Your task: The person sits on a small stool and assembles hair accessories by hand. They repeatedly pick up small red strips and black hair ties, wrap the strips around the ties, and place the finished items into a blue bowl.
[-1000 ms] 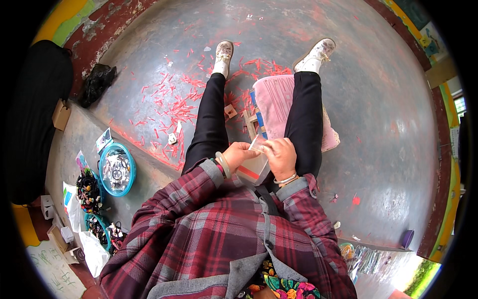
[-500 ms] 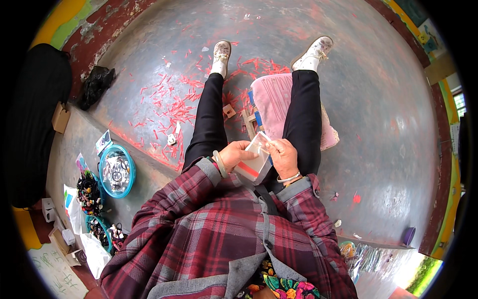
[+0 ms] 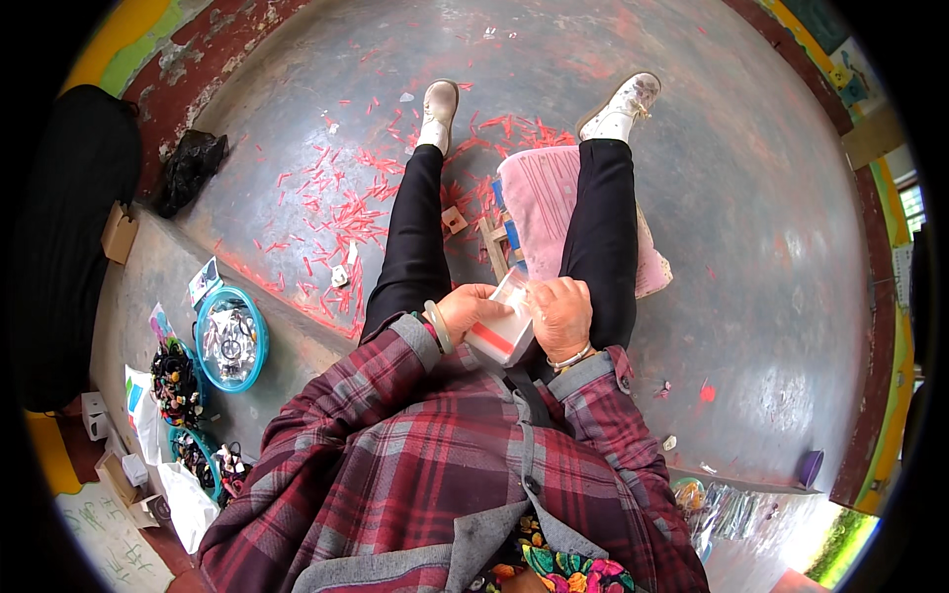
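Observation:
A small white, partly see-through box with a red strip on it is held above my lap. My left hand grips it from the left, thumb lying over its upper face. At the box's right edge, my right hand is closed, its fingers curled and pressed against the far right corner. What those fingertips pinch, if anything, is hidden behind the knuckles.
Red strips lie scattered over the floor around my left foot. A pink towel drapes beside my right leg, next to a wooden frame. Blue baskets of small items stand at left. A purple bowl is far right.
My right hand has rolled over, knuckles now upward, and shifted slightly at the box's edge. The box has tilted a little; my left hand keeps its grip.

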A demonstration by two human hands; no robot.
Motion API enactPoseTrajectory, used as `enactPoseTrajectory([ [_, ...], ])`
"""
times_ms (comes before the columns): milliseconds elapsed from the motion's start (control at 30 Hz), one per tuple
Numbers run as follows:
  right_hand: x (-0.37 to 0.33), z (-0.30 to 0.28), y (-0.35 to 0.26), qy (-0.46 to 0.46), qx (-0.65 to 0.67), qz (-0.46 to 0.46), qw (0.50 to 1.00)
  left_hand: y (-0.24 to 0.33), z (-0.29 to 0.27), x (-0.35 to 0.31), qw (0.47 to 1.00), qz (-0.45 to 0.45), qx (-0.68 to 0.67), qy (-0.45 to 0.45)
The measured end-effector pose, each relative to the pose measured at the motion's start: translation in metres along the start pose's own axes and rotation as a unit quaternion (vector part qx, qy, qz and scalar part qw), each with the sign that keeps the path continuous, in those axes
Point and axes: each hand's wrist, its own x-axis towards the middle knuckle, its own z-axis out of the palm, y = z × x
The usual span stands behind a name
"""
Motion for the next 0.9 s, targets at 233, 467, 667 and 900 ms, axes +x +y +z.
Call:
enactPoseTrajectory([
  [233, 0.008, -0.008, -0.007, 0.054, 0.028, -0.001, 0.998, -0.001, 0.0, 0.001, 1.0, 0.011, 0.023, 0.014],
  [467, 0.002, -0.001, -0.003, -0.004, 0.161, 0.153, 0.975, -0.001, 0.001, 0.0, 0.999, 0.027, 0.041, -0.008],
  [667, -0.001, 0.004, -0.001, -0.024, 0.207, 0.26, 0.943, -0.006, -0.003, 0.003, 0.996, 0.044, 0.075, -0.013],
  [900, -0.004, 0.01, 0.017, 0.018, 0.387, 0.336, 0.859, -0.001, 0.0, -0.001, 0.995, 0.041, 0.089, -0.033],
])
